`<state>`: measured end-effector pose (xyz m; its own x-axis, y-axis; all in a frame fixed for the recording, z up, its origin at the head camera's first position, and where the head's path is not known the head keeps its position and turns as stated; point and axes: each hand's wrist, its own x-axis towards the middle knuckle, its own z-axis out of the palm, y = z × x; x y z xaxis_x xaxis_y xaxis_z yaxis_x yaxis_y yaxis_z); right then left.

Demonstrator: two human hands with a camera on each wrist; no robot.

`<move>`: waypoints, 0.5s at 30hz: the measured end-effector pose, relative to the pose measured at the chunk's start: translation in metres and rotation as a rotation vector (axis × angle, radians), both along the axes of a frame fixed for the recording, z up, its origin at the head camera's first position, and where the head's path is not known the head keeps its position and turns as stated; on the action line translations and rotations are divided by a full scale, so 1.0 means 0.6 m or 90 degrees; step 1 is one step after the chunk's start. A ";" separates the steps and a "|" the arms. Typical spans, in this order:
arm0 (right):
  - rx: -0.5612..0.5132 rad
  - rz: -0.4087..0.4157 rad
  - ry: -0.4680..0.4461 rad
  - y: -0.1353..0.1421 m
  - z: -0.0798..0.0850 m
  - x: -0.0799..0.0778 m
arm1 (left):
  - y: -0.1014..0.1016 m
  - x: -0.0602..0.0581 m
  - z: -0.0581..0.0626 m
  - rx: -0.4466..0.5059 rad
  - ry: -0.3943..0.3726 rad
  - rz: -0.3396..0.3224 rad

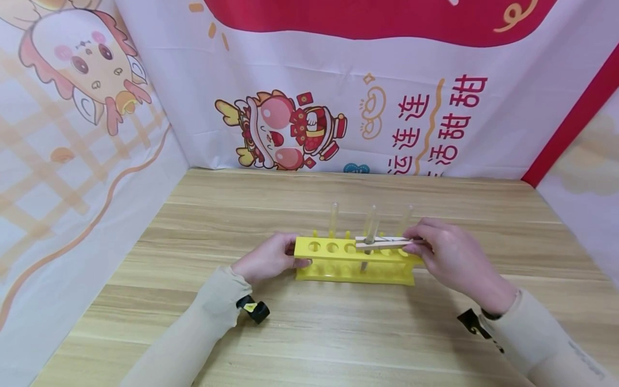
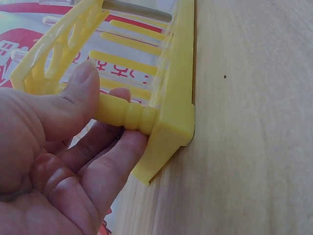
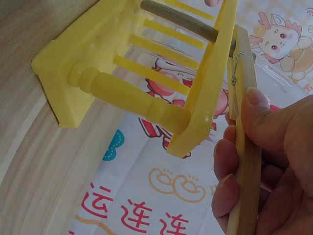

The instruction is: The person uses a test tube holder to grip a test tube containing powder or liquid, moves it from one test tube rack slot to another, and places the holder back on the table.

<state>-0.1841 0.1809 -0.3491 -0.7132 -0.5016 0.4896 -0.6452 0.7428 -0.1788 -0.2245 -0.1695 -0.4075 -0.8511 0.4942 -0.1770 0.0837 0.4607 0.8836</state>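
Observation:
A yellow test tube rack (image 1: 355, 279) stands on the wooden table between the two hands. My left hand (image 1: 271, 258) grips its left end post (image 2: 120, 110), thumb on one side and fingers behind. In my right hand (image 1: 447, 255) is a wooden test tube holder (image 3: 247, 161), pinched between thumb and fingers. The holder's far end lies around a test tube (image 1: 372, 228) just over the rack's top plate. That tube passes down through a hole, and its lower part (image 3: 181, 20) looks grey-brown, leaning slightly.
Two clear test tubes (image 1: 334, 217) rise at the rack's back row, one left and one right. Table surface (image 1: 338, 333) extends in front of the rack. A printed cloth (image 1: 300, 64) hangs behind, with more cloth at both sides.

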 end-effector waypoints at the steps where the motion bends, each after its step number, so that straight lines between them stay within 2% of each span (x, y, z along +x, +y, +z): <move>1: 0.000 0.000 0.001 0.000 0.000 0.000 | 0.000 0.000 0.000 0.001 0.000 -0.001; 15: -0.001 0.003 -0.005 -0.002 -0.004 -0.001 | 0.001 0.001 0.003 -0.010 -0.003 0.008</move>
<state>-0.1844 0.1797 -0.3514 -0.7146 -0.5045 0.4846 -0.6473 0.7396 -0.1844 -0.2240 -0.1687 -0.4058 -0.8561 0.4809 -0.1893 0.0737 0.4761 0.8763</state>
